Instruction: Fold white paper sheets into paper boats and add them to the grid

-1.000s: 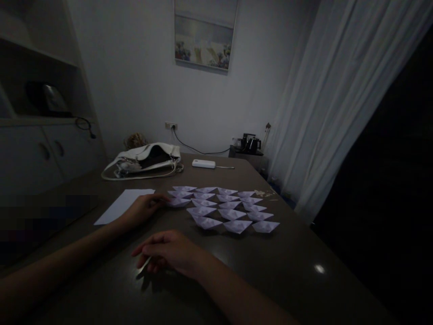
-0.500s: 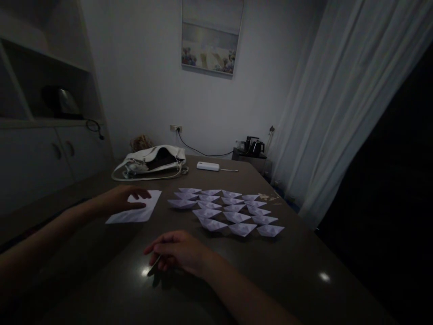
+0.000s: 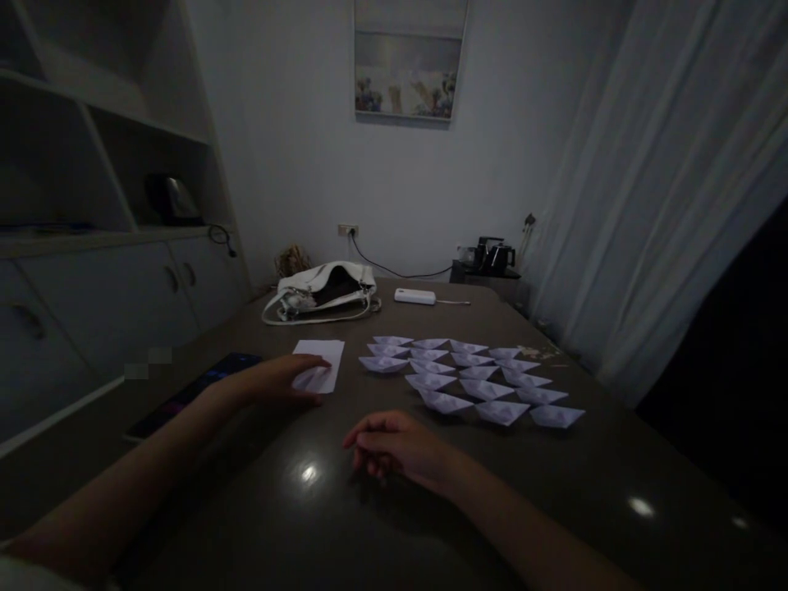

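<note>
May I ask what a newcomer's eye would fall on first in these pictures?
Probably the rows of pale paper boats on the dark table, beyond the right hand. To their left, the left hand is over white paper. Farther back, an open white bag sits near the table's far edge.

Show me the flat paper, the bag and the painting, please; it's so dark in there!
Paper [image 3: 321,348]: head view, on the far part of its upper face.
Bag [image 3: 308,281]: head view, on its white upper side, left of the dark opening.
Painting [image 3: 407,67]: head view, near its middle.
</note>
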Motion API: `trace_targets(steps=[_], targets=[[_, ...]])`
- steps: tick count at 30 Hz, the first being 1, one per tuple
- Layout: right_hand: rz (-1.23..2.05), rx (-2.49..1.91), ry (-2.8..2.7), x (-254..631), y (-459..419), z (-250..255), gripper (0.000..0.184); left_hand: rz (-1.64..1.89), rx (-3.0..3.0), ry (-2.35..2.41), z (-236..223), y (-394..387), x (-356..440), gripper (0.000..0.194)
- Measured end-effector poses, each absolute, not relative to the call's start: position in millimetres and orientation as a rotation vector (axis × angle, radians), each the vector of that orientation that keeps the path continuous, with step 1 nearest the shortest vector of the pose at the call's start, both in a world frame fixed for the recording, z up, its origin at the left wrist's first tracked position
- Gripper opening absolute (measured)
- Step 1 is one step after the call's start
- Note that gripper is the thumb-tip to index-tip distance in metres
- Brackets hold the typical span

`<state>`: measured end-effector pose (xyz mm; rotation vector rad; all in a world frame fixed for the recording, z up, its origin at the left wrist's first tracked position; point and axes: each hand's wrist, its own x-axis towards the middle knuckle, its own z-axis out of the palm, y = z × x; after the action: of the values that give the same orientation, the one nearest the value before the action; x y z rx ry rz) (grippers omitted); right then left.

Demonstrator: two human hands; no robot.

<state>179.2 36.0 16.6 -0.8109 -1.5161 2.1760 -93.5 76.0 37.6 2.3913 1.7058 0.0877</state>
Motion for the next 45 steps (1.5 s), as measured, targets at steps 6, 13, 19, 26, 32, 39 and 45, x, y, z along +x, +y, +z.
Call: trace_targets(steps=[6,13,19,26,32,39,45], targets=[[2.171,-0.794,-1.520,181.1,37.1,13.7,0.012,0.076,2.541,1.625,38.7,76.2,-86.0,0.044],[2.161,-0.801,-1.551,180.6,36.7,8.7,0.014,0.100,2.591,1.785,32.0,66.9,-73.4,0.060],[2.154,-0.815,-1.550,180.4,36.4,6.8,0.013,0.129,2.577,1.799,24.3,64.6,-68.2,0.051],[2.155,-0.862,-1.558,180.1,35.1,8.5,0.014,0.165,2.541,1.682,30.5,65.5,-80.7,0.036],[2.155,-0.850,-1.567,180.3,35.5,7.6,0.017,0.227,2.559,1.634,26.3,68.6,-85.8,0.035],[2.103,-0.880,-1.655,180.6,32.5,9.3,0.015,0.240,2.548,1.689,26.1,66.8,-83.8,0.038],[1.519,-0.960,-2.257,181.8,14.6,6.6,0.019,0.252,2.533,1.699,25.8,65.3,-83.3,0.040]])
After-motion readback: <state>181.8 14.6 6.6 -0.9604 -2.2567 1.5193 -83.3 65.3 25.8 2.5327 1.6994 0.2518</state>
